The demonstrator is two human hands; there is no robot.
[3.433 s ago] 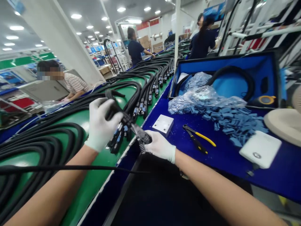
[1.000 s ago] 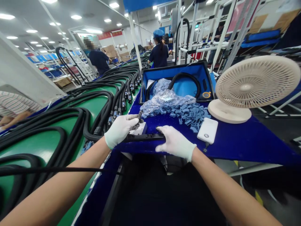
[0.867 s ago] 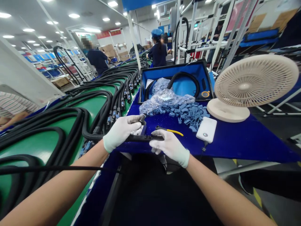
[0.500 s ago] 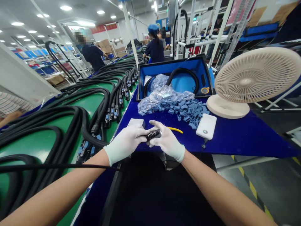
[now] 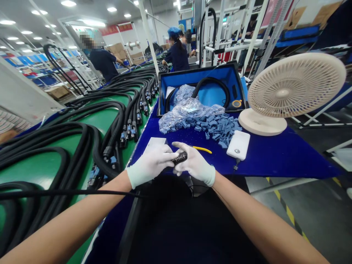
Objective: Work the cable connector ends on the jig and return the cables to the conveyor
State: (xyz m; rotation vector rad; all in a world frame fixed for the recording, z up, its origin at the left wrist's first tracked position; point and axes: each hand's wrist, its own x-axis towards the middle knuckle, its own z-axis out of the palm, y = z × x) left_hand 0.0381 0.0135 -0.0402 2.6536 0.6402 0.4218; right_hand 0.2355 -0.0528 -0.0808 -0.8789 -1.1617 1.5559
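Both my hands wear white gloves and meet at the near edge of the blue worktable (image 5: 275, 157). My left hand (image 5: 150, 167) and my right hand (image 5: 196, 165) are closed together on a small black ribbed connector piece (image 5: 180, 158), whose end shows between the fingers. A thin black cable (image 5: 68, 193) runs from the left across my left forearm. Just behind my left hand lies a white square block (image 5: 155, 141). Yellow-handled pliers (image 5: 202, 149) lie behind my right hand.
A pile of small blue plastic parts (image 5: 217, 126) and a clear bag (image 5: 189, 110) lie mid-table, with a white power bank (image 5: 238, 144), a beige fan (image 5: 294, 88) and an open blue case (image 5: 203, 79). Thick black cables (image 5: 82, 139) cover the green conveyor (image 5: 44, 168). Other people work beyond.
My hands left the cables on the conveyor and came to the blue table's edge. The long black piece I held there is now gripped close between both hands, only its ribbed end showing.
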